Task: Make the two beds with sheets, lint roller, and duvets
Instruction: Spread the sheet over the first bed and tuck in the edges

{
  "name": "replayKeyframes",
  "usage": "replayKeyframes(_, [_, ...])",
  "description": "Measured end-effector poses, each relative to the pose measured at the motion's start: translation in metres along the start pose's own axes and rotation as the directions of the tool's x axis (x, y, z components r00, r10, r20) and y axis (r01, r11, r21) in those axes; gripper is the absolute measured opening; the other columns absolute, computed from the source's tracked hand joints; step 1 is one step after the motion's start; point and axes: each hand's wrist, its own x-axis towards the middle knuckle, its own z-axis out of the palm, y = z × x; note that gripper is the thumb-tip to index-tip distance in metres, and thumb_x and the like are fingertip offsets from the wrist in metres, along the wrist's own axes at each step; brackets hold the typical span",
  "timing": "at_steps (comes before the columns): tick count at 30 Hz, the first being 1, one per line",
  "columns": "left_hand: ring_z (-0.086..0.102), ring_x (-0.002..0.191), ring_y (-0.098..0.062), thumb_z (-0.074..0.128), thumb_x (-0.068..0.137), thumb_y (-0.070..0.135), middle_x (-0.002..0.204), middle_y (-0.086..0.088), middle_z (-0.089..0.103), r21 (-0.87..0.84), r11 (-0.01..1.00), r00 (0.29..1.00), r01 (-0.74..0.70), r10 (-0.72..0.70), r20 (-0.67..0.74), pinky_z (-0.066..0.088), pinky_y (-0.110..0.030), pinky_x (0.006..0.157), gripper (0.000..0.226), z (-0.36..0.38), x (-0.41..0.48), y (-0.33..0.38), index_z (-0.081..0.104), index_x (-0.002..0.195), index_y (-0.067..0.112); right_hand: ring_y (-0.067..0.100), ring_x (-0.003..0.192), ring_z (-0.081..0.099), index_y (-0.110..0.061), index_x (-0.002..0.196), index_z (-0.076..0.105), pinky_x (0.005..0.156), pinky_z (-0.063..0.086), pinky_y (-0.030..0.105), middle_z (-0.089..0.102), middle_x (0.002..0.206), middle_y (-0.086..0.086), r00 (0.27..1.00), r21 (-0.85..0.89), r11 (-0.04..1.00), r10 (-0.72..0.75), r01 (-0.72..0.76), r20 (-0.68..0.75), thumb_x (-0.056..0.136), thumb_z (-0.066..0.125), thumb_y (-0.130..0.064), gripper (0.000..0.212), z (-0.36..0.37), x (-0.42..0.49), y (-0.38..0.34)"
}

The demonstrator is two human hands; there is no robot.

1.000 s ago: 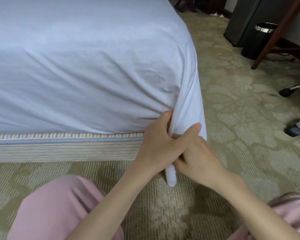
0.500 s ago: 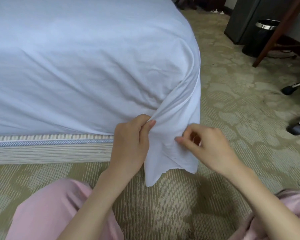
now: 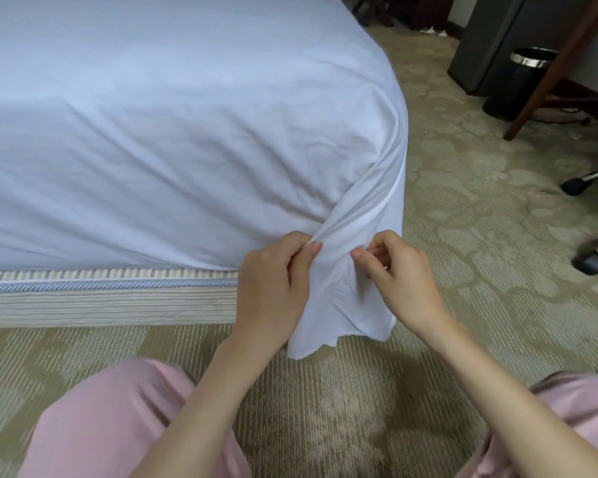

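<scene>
A white sheet [image 3: 173, 132] covers the mattress and is drawn down its near side to the striped bed base [image 3: 101, 301]. At the bed's near right corner a loose flap of the sheet [image 3: 342, 305] hangs down to the carpet. My left hand [image 3: 273, 288] pinches a fold of the sheet at the flap's upper left. Just to the right, my right hand [image 3: 397, 277] has its fingers curled at the flap's right side, pinching the cloth.
Patterned green carpet [image 3: 480, 270] lies around the bed. My knees in pink trousers [image 3: 118, 419] are at the bottom. At the right stand a black bin [image 3: 518, 84], a dark cabinet [image 3: 491, 36], a wooden desk leg [image 3: 549, 70] and chair castors [image 3: 591, 263].
The twisted corner of the sheet has been let out into a hanging flap. My hands, clasped together around it a second ago, have parted to its two sides.
</scene>
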Motion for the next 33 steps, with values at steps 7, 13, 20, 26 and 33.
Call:
replayKeyframes(7, [0.042,0.050,-0.014,0.048,0.094,0.029,0.050,0.004,0.045,0.009,1.000,1.000,-0.010,0.009,0.005,0.033,-0.030,0.049,0.031,-0.001,-0.002,0.002,0.061,0.074,0.010,0.014,0.059,0.059,-0.006,0.070,0.051,0.062,0.045,0.029,0.061,0.059,-0.002,0.984,-0.057,0.992,-0.107,0.116,0.145,0.089,0.061,-0.013,0.023,-0.025,-0.002,-0.004])
replayKeyframes(13, [0.055,0.087,-0.012,0.054,0.091,0.013,0.099,0.000,0.056,-0.005,0.996,0.986,-0.086,0.084,-0.145,0.045,-0.022,0.077,0.018,0.002,-0.009,0.032,0.056,0.107,0.005,0.016,0.057,0.054,0.004,0.072,0.050,0.056,0.047,0.021,0.060,0.064,0.010,0.896,0.300,0.953,-0.103,-0.035,0.433,0.081,0.060,-0.017,0.024,-0.098,-0.002,-0.005])
replayKeyframes(20, [0.056,0.089,-0.024,0.053,0.090,0.017,0.102,-0.009,0.055,0.071,0.955,0.955,-0.287,0.292,-0.057,0.046,-0.036,0.076,0.019,0.025,-0.005,0.080,0.063,0.099,0.004,0.013,0.058,0.054,0.002,0.072,0.051,0.056,0.047,0.019,0.059,0.065,0.010,0.876,0.310,0.948,-0.087,-0.074,0.475,0.078,0.061,-0.021,0.026,-0.118,0.004,0.012])
replayKeyframes(26, [0.060,0.065,-0.026,0.049,0.084,0.042,0.079,-0.004,0.059,0.345,0.931,0.981,-0.121,0.166,-0.105,0.042,-0.030,0.050,0.034,0.054,0.023,0.089,0.059,0.087,0.010,0.013,0.058,0.057,-0.015,0.067,0.058,0.056,0.049,0.019,0.062,0.066,0.010,0.886,0.313,0.944,-0.050,-0.109,0.462,0.059,0.074,-0.066,0.054,-0.141,0.008,0.028])
replayKeyframes(33, [0.062,0.053,-0.018,0.070,0.074,0.048,0.056,0.007,0.063,0.316,0.943,0.934,0.105,0.015,-0.357,0.036,-0.022,0.047,0.030,0.076,0.040,0.087,0.066,0.070,0.019,0.016,0.057,0.053,-0.006,0.069,0.052,0.056,0.047,0.020,0.061,0.062,0.007,0.868,0.323,0.942,-0.083,-0.092,0.490,0.075,0.068,-0.041,0.039,-0.135,0.010,0.028])
